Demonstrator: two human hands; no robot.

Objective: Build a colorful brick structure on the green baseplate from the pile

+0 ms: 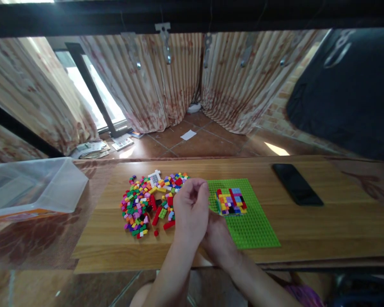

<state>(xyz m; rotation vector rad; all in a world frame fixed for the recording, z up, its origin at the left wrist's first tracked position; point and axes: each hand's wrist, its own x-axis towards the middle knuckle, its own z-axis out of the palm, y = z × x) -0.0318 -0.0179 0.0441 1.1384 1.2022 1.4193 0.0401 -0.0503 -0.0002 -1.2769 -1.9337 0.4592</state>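
My left hand [191, 209] is raised over the table between the brick pile and the baseplate. Its fingers are curled closed with thumb and fingertips together; anything in them is hidden. My right hand [218, 237] is close against it on the right, lower down, and its fingers are hidden behind the left hand. A green studded baseplate [256, 232] lies to the right of my hands. On it stands a block of toy bricks [232, 201] in many colours. Loose toy bricks [136, 209] are heaped to the left, partly covered by my left hand.
A black phone [297, 184] lies at the right of the wooden table [339, 226]. A clear plastic bin [35, 187] stands at the left. A dark bar [192, 15] with hanging metal clips crosses the top of the view. Curtains [147, 85] hang behind.
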